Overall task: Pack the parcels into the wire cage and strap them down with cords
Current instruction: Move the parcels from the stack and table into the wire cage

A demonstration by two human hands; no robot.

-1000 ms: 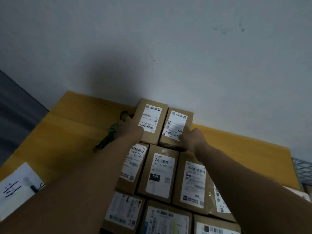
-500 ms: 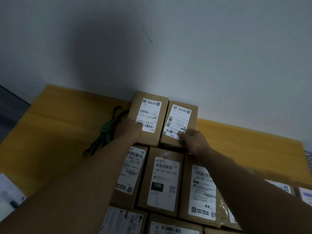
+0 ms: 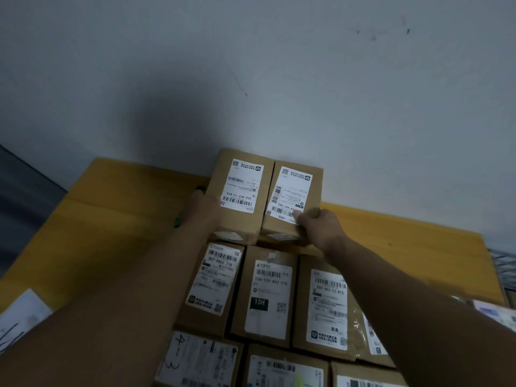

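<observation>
Left hand (image 3: 206,209) is being clamped on left parcel (image 3: 242,191), right hand (image 3: 321,227) on right parcel (image 3: 293,195), at far end of table (image 3: 111,219) stack; pick-up judged in hand; level lift toward wire cage (image 3: 502,266) being called for

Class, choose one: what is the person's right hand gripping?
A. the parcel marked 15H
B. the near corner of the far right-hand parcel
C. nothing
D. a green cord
B: the right hand grips the near corner of the far right-hand parcel; the left hand holds the far left-hand parcel; the 15H parcel is untouched.
</observation>
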